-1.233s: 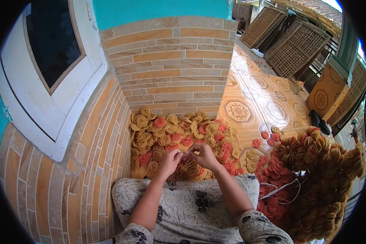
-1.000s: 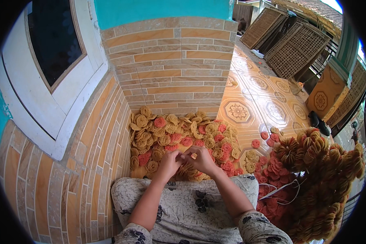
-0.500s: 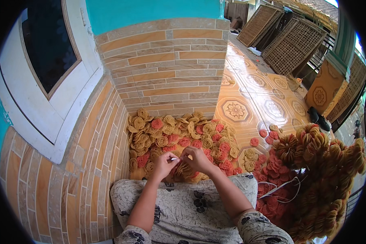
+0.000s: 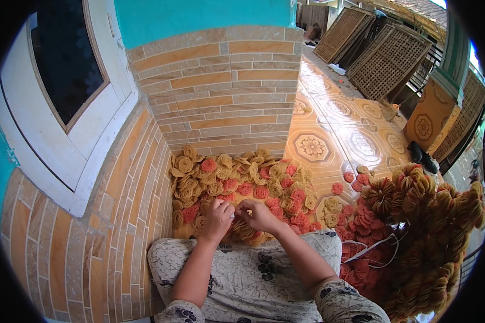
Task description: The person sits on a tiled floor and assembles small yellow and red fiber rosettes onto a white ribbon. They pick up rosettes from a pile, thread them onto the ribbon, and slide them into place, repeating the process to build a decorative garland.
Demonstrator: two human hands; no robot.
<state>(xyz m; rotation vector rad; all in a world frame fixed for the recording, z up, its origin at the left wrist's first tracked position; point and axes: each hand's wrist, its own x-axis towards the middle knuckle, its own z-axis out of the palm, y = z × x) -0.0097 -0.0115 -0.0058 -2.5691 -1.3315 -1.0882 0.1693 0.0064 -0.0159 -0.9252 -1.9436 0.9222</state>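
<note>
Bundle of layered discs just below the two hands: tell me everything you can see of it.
The bundle is a rounded stack of thin, ruffled discs, mostly yellowish brown with some red toward its right side. They look dry and fibrous; the exact material can't be told. It sits below the left hand and right hand, at the far edge of the patterned cloth over the person's lap. Its top is partly hidden, so what binds it and whether the fingers touch it is unclear.

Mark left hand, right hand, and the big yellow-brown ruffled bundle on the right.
Left hand [image 4: 219, 219]: head view, back of the hand.
Right hand [image 4: 261, 216]: head view, back of the hand.
Yellow-brown ruffled bundle [image 4: 448, 226]: head view, middle of its visible mass.
</note>
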